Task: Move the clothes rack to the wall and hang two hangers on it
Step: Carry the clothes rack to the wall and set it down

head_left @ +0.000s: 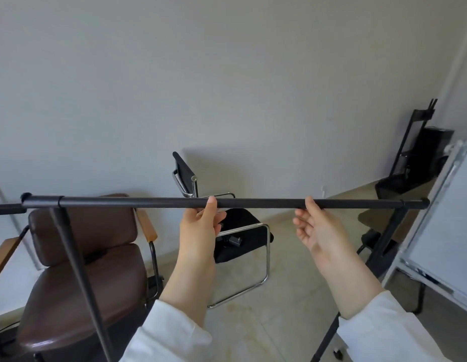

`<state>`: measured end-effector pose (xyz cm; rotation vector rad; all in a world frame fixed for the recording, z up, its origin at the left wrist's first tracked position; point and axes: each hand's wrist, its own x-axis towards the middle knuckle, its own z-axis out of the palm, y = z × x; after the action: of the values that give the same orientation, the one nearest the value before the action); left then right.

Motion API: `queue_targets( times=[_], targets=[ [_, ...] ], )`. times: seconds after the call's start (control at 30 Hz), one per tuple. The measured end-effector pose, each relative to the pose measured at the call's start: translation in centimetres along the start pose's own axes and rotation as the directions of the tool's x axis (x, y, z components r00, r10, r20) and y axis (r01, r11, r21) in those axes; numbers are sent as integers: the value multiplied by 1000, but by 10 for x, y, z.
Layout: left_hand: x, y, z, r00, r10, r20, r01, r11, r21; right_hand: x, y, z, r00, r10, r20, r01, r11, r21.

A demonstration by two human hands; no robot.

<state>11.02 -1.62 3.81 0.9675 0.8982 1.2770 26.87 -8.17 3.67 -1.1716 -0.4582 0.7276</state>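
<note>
- My left hand [198, 227] merely thumbs the clothes rack [258, 203], fingers loosely curled; right hand [318, 231] fingers apart: I could lose it mid-push.
- Its leg may snag the brown chair [107, 231].

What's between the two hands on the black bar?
Just bare rack bar between the left hand and right hand, in the head view. A black chair sits behind.

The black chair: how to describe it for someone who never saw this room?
Find the pale wall behind the clothes rack bar. The black chair stands before it, under the bar's middle. Unlike the brown chair on its left, it is slim with chrome tubes.
</note>
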Motion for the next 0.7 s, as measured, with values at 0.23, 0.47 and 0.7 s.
queue_targets(
  times=[0.23, 0.47, 0.7],
  targets=[
    [-32, -15, 52, 987, -59, 150, 59, 998, 4, -16, -24, -68, 982, -122, -142, 113, 991, -70],
    [-67, -37, 100, 919, -121, 376, 128, 992, 6, -50, -48, -129, 905, -196, -378, 156, 979, -133],
    [-113, -60, 146, 788, -237, 569, 255, 966, 49, -104, -68, -189, 770, -271, -578, 224, 963, -152]
  ],
)
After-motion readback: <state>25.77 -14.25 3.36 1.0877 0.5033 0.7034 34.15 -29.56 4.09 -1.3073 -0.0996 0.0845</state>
